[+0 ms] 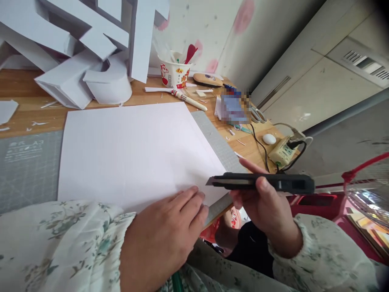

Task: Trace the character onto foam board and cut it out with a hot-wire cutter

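Observation:
A large white foam board or card sheet (130, 150) lies on a grey cutting mat (27, 170). My left hand (164, 231) rests near the sheet's front right edge, fingers stretched out and lying flat, holding nothing. In my right hand (267, 207) is a black utility knife (267, 183), held sideways between thumb and fingers. Its blade is out and points left, above the sheet's right corner; whether the tip touches the sheet I cannot tell.
Large white folded letter shapes (103, 77) stand at the back left. Behind the sheet are a paper cup (174, 73) with tools and a pen (191, 100). Scissors (258, 114), a white egg-shaped thing (269, 139) and a power strip (282, 152) sit right. A fan (370, 194) stands beyond the table.

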Action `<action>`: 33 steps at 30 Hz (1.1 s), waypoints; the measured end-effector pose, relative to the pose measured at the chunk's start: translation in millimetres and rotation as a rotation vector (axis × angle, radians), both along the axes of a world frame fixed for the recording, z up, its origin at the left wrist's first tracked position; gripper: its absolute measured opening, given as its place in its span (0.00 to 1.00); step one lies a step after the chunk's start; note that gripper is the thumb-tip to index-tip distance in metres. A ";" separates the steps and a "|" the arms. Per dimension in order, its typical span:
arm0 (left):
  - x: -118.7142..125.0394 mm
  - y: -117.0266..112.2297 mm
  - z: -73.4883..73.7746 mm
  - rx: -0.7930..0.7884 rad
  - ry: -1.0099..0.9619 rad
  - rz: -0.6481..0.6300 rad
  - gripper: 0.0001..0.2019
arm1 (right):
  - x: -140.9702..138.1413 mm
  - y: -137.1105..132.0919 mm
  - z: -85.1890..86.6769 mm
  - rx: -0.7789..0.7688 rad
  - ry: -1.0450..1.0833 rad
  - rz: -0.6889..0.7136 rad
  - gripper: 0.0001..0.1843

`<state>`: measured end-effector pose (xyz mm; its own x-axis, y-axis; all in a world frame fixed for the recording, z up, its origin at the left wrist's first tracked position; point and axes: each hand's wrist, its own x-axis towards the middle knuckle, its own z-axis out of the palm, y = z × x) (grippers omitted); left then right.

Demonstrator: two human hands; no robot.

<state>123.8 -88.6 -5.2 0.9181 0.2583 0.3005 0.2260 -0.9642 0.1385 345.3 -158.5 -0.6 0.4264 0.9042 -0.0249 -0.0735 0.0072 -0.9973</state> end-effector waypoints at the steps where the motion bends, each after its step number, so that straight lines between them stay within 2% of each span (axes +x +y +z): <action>1: 0.3 -0.6 0.5 0.004 0.006 0.004 0.15 | -3.3 -0.6 -1.9 -0.001 -0.006 -0.004 0.24; 5: 0.5 -1.6 2.7 -0.019 0.058 -0.014 0.15 | -7.6 2.3 -7.6 0.046 -0.086 -0.053 0.15; 11: 1.2 -1.9 3.1 -0.092 0.105 -0.028 0.15 | -7.1 10.7 -11.5 0.133 -0.479 -0.185 0.14; 15: 1.4 -2.4 2.7 -0.077 0.087 -0.036 0.17 | -11.3 8.6 -11.8 0.162 -0.615 -0.065 0.08; 19: 3.3 -2.4 2.5 -0.065 0.095 -0.043 0.19 | -12.3 4.4 -12.5 0.134 -0.726 0.065 0.09; 28: 0.3 -5.9 -0.4 -0.062 0.061 -0.021 0.18 | -11.6 5.3 -12.4 0.141 -0.768 0.091 0.09; 33: -0.1 -5.4 -0.8 -0.002 0.012 -0.015 0.20 | -11.6 5.9 -12.9 0.148 -0.790 0.100 0.10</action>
